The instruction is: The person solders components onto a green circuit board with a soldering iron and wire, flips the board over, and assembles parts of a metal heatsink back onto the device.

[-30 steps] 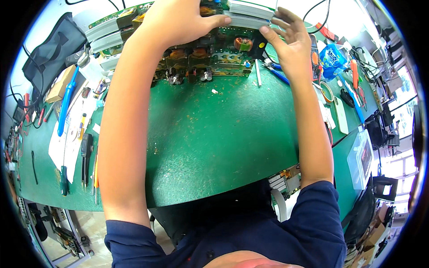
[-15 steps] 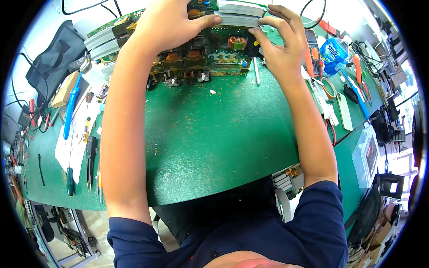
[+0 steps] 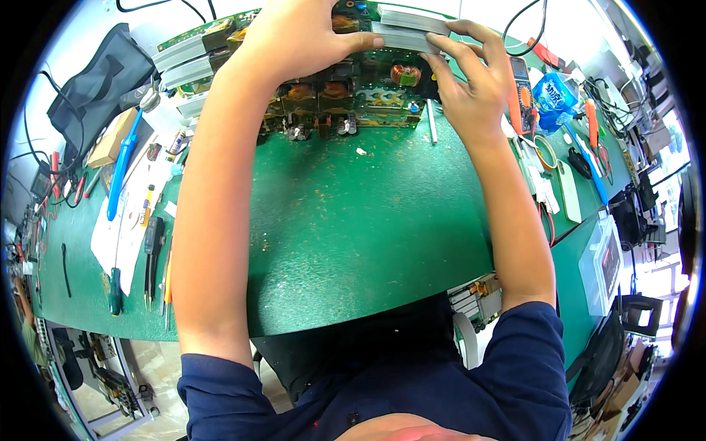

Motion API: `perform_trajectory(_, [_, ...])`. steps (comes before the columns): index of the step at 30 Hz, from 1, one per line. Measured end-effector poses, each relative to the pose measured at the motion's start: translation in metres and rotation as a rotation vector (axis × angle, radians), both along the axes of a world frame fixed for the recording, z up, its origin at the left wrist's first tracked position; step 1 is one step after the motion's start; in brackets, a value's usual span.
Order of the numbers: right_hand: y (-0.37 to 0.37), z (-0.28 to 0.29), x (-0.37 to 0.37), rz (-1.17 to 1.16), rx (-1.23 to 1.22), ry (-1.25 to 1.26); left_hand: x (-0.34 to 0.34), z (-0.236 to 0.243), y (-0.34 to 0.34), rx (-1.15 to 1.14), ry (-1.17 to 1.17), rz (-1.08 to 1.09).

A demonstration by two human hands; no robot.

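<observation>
A large green circuit board [image 3: 386,97] stands at the far side of the bench, packed with dark parts and a copper-wound coil [image 3: 405,75]. Finned silver heat sinks [image 3: 403,37] run along its upper part. My left hand [image 3: 298,40] reaches over the board from the left, its thumb stretched out against the left end of a heat sink. Its other fingers are hidden past the upper edge. With bent fingers and thumb, my right hand [image 3: 474,84] grips the right end of the same heat sink.
A white rod [image 3: 432,121] lies beside the board. To the right are a multimeter [image 3: 521,95], a blue packet [image 3: 553,101], a tape roll [image 3: 543,152] and a clear plastic case [image 3: 601,261]. Leftward lie a blue tool [image 3: 122,173], a green-handled screwdriver [image 3: 115,290] and tweezers [image 3: 151,257].
The view has shifted a little, so the board sits further right in it. My right fingertips have come down and in over the heat sink's end. My left thumb stays against it.
</observation>
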State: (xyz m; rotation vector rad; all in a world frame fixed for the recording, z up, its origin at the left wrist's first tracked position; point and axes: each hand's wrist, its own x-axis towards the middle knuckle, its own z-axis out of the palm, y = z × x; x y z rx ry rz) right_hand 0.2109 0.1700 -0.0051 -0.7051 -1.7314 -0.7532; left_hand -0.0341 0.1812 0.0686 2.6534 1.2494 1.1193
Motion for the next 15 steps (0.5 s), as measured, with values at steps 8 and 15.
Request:
perform_trajectory(8, [0.0002, -0.0025, 0.0013, 0.023, -0.02, 0.043, -0.0007, 0.0027, -0.0027, -0.015, 0.032, 0.007])
perform_trajectory(15, [-0.0019, -0.0028, -0.0001, -0.023, 0.017, 0.006, 0.0008, 0.0035, -0.0042, -0.033, 0.032, 0.02])
